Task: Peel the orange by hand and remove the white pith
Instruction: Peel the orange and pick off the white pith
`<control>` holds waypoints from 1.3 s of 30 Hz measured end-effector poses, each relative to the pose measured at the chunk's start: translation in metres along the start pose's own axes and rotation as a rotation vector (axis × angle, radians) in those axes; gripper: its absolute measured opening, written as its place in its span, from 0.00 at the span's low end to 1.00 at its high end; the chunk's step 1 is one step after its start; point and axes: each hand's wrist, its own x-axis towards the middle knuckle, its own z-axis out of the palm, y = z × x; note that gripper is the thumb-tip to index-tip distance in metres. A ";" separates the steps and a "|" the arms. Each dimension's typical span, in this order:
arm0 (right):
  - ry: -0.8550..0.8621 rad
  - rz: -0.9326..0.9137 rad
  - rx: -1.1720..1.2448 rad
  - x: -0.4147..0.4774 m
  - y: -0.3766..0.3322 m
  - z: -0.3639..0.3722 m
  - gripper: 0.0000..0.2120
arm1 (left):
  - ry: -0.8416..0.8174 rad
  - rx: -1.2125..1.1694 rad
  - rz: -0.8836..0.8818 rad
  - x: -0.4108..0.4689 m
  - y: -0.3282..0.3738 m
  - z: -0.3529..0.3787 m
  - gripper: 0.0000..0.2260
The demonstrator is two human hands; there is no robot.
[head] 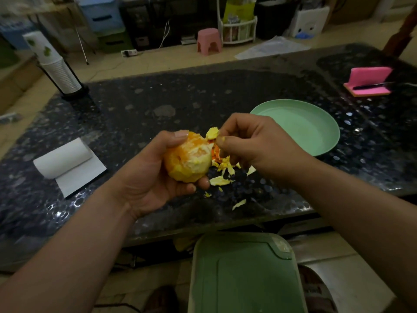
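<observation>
Left hand (149,175): orange (189,159); right hand (255,141): pith scrap (212,133)

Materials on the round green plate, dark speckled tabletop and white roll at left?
Round green plate: probably plastic or melamine, satin; even colour, soft sheen. Dark speckled tabletop: polished stone or stone-look laminate, glossy; sharp light glints. White roll: paper, matte; its loose end lies flat.

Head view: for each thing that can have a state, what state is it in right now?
left hand, grips the orange.
orange, peel mostly off, pith patches left.
right hand, pinches a pith piece beside the orange.
peel scraps, loose on the table.
paper roll, lying down, partly unrolled.
green plate, right side up on the table.
</observation>
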 end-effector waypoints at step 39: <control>-0.077 -0.099 -0.306 -0.003 -0.005 -0.001 0.03 | 0.109 0.048 0.004 -0.001 0.000 0.007 0.26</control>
